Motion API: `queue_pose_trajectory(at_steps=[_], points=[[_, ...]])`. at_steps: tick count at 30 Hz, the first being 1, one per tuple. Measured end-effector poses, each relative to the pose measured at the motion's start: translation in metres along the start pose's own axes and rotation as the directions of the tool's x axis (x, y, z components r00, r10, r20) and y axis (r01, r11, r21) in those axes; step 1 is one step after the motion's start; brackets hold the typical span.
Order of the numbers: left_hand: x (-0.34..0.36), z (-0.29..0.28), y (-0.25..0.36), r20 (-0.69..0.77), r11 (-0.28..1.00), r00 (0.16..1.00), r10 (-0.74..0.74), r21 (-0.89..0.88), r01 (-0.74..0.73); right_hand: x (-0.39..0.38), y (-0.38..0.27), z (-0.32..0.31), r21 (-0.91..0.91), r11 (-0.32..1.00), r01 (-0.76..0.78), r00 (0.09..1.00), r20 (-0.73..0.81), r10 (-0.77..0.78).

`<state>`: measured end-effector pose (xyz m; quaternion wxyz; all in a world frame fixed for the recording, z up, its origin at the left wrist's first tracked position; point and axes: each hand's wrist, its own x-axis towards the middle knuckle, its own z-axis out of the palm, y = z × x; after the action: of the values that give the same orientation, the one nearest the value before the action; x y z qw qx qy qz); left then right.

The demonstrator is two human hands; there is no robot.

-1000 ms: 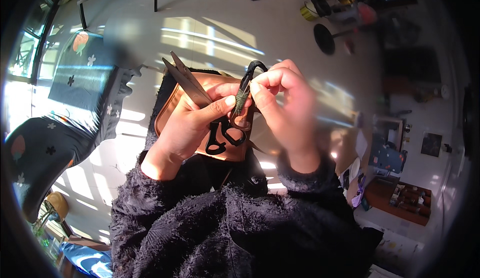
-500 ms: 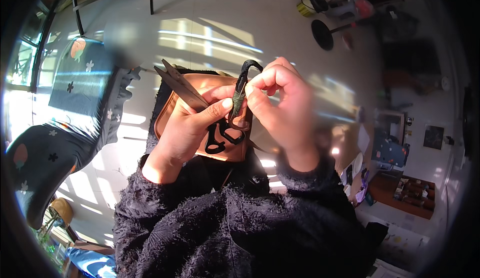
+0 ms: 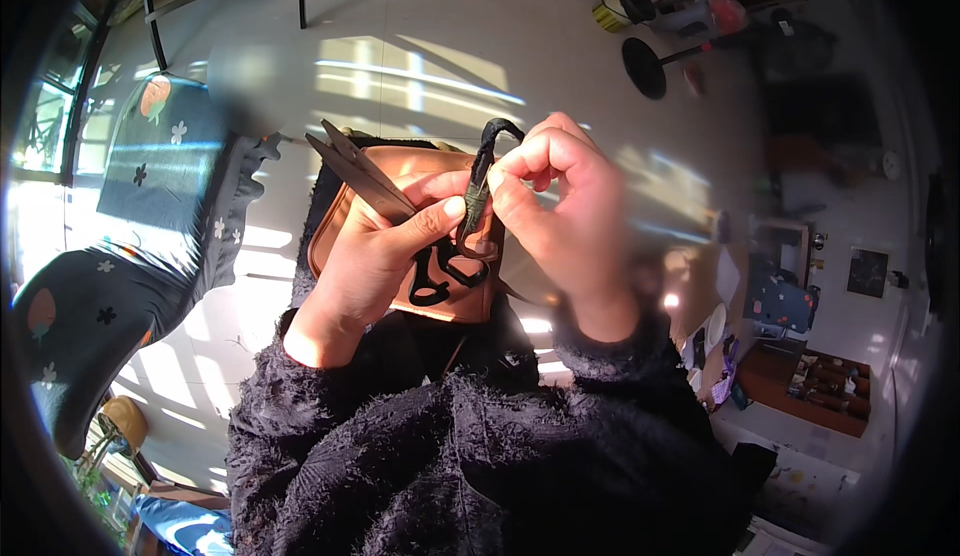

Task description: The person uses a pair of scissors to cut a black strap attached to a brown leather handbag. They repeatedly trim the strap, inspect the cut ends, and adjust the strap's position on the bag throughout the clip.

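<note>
My left hand point(image 3: 375, 256) pinches a dark curved strap point(image 3: 490, 138) between thumb and fingers, where greenish thread point(image 3: 476, 199) is wound round it. A pair of scissors point(image 3: 362, 178) also rests in this hand, slightly parted blades pointing up and left, black handle loops below the fingers. My right hand point(image 3: 560, 191) is closed in a pinch right beside the wound part, the strap's upper bend running behind its fingers. What its fingertips grip is too small to make out. Under both hands a tan leather bag point(image 3: 395, 163) lies on my lap.
At the left stands a seat with a dark patterned cover point(image 3: 140, 186). A dark round-based stand point(image 3: 645, 68) and a yellow bin point(image 3: 608, 18) are at the far right. A wooden tray with compartments point(image 3: 830, 393) lies to the right. Sunlight stripes the pale floor point(image 3: 450, 46).
Both hands keep nearly the same pose on the strap. The scissors have shifted very slightly.
</note>
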<state>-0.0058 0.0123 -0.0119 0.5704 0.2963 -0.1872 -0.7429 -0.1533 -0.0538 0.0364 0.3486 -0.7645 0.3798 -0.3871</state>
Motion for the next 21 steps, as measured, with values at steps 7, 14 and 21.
queue_pose_trajectory(at_steps=[7,14,21], points=[[-0.0002,-0.0068,-0.0016,0.074,0.996,0.996,0.046,0.077,-0.052,0.0005,-0.0001,-0.0005,0.021,0.999,-0.040,0.999,0.019,0.039],[-0.0010,-0.0027,0.0003,0.057,0.999,0.998,0.024,0.029,-0.026,0.0014,-0.0032,-0.0024,0.070,0.991,-0.116,0.993,0.042,0.114],[-0.0015,-0.0025,0.0013,0.057,0.999,0.998,0.020,0.040,-0.022,0.0027,-0.0029,-0.0049,0.065,0.992,-0.104,0.992,0.077,0.099]])
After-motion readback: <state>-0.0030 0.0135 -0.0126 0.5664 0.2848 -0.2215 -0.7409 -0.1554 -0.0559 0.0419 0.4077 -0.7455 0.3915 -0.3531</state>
